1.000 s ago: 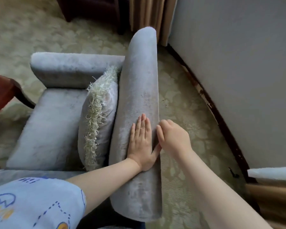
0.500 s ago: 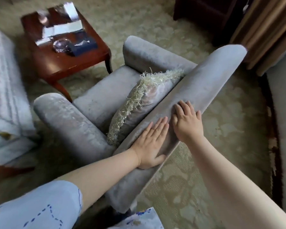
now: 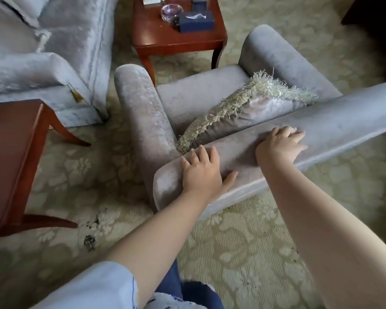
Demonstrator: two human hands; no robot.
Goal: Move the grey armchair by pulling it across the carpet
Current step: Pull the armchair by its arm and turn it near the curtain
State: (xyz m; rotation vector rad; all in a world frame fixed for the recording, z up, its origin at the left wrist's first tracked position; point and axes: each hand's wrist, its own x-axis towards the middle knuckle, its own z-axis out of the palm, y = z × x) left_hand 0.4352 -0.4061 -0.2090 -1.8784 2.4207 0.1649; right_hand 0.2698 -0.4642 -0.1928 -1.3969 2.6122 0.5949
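Note:
The grey velvet armchair (image 3: 194, 97) stands on the pale patterned carpet (image 3: 239, 248), its backrest top running from lower centre up to the right edge. A fringed grey cushion (image 3: 250, 108) leans against the backrest on the seat. My left hand (image 3: 201, 172) grips the near end of the backrest top, fingers over it and thumb on the rear side. My right hand (image 3: 281, 146) clasps the same backrest top further right, fingers curled over the front.
A red-brown side table (image 3: 174, 41) with a glass ashtray (image 3: 171, 12) and a dark box (image 3: 196, 21) stands just beyond the armchair. A grey sofa (image 3: 42, 52) is at upper left, another wooden table (image 3: 9, 161) at left. Dark debris (image 3: 89, 239) lies on the carpet.
The armchair has swung round and come away from the wall, which is out of view now. My hands have spread apart along the backrest and curled onto it. The sofa and tables have come into view.

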